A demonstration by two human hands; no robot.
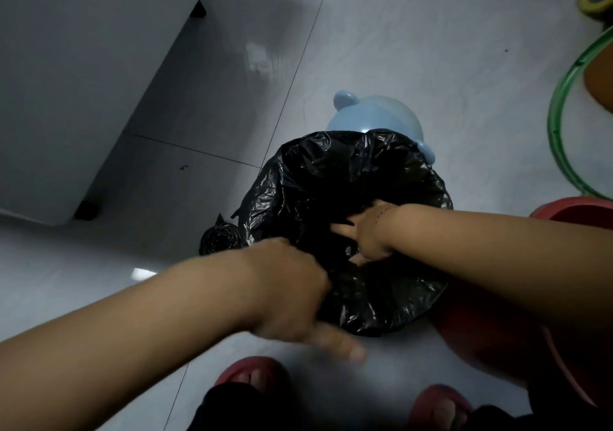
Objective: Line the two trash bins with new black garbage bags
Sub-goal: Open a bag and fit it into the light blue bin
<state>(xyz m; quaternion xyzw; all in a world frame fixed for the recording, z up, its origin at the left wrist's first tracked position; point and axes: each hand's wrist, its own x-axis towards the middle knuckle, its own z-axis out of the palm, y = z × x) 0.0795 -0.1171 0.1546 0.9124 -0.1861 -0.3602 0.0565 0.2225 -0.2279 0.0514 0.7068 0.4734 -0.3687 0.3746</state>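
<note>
Black garbage bag (348, 181) is opened over the mouth of a trash bin standing on the tiled floor (414, 48), its film draped outward round the rim so the bin's own wall is hidden. Left hand (288, 291) grips the bag's edge at the near-left side of the bin, fingers curled into the film, one blurred finger pointing away from it; right hand (368, 234) is inside the bin's mouth, fingers (338, 229) spread against the liner. Roll of black bags (219, 241) lies just left of the bin, a pale blue rounded object (371, 118) just behind it, a red container (577, 211) just right of it.
</note>
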